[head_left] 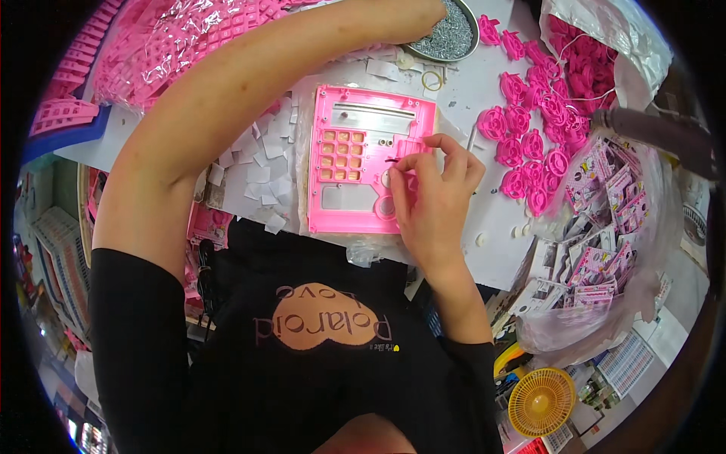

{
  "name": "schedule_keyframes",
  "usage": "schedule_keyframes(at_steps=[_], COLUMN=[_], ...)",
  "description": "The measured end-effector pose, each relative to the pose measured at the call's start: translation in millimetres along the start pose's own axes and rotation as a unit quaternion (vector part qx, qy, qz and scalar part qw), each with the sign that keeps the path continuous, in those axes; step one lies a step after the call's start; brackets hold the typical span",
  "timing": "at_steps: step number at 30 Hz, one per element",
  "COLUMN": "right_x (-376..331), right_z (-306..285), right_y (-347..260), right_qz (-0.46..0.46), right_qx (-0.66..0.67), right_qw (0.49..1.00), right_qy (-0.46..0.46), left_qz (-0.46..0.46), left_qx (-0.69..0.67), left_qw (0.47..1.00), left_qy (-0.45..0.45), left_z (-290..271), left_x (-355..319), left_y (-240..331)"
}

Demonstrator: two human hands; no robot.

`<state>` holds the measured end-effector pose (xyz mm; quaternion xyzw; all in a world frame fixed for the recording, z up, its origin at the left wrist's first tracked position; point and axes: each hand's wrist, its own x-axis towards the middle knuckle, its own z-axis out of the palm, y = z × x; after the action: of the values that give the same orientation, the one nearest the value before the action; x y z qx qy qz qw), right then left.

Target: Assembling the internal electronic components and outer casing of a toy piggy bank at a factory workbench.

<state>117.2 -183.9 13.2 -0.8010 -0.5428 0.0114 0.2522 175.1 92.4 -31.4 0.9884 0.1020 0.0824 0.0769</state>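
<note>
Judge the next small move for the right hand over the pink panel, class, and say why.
Probably lower the small dark piece onto the pink panel. The right hand pinches it just above the panel's right half, near the round openings, seemingly not yet seated. The left hand reaches into the metal dish of small silver parts, so it cannot steady the panel.

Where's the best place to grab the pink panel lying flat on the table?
Take the pink panel by its near-left corner, coming from the person's left side. It lies flat and that edge looks bare; the right hand works over the right side with a small dark part pinched in its fingertips. The left hand reaches into the tray of metal pieces.
</note>
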Motion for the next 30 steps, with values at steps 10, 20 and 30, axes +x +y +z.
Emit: schedule_keyframes(at_steps=[10, 20, 30], right_x=[13, 9, 72], right_z=[-8, -4, -54], right_y=[6, -8, 52], right_qz=[-0.071, -0.018, -0.009], right_qx=[-0.026, -0.051, 0.304], right_qw=[0.995, 0.998, 0.910], right_qy=[-0.062, -0.032, 0.281], left_qz=[-0.022, -0.054, -0.025], left_qx=[-0.170, -0.275, -0.330], left_qw=[0.974, 0.958, 0.939], left_qy=[0.150, 0.069, 0.097], left_z=[-10, -91, -84], left_x=[-7, -94, -224], left_y=[7, 38, 83])
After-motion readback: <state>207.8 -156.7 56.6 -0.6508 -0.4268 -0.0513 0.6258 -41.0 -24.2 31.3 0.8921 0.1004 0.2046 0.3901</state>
